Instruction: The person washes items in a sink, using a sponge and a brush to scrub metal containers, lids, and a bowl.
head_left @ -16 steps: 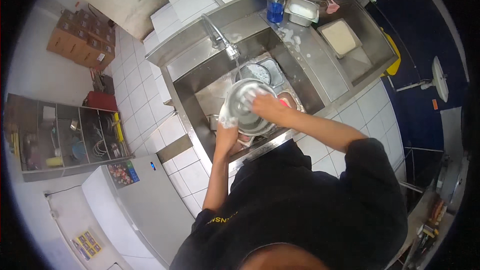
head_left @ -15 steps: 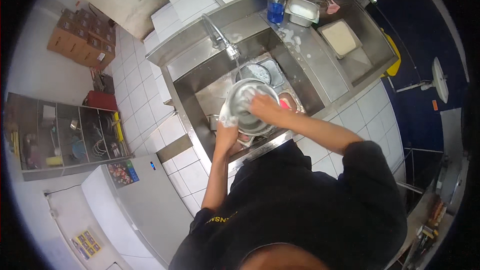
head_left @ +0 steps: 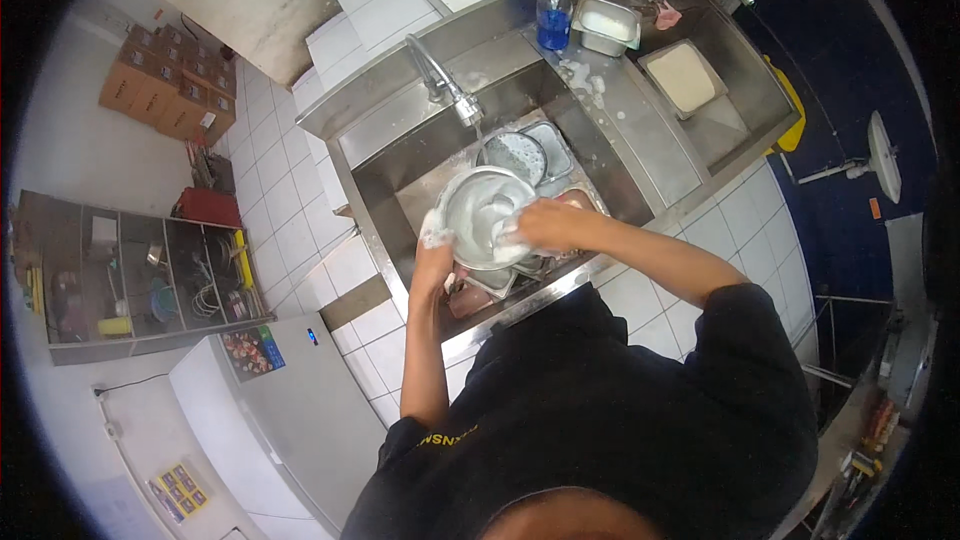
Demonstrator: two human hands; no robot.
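A round metal bowl, soapy inside, is held tilted over the sink. Suds cover the fingers of my left hand, which grips the bowl's left rim. My right hand is closed and presses against the bowl's inner right side. White foam hides what its fingers hold, if anything. Just beyond the bowl, a dark-rimmed round pan with suds lies by a rectangular metal pan. More metal pans lie partly hidden beneath the bowl.
A faucet reaches over the sink. On the steel counter to the right stand a pump bottle of blue liquid and a metal container with white contents. A second basin holds a rectangular tub.
The bowl has shifted slightly left and tipped, showing more of its inside. My right hand has moved from the bowl's middle toward its right side. My left hand keeps its grip.
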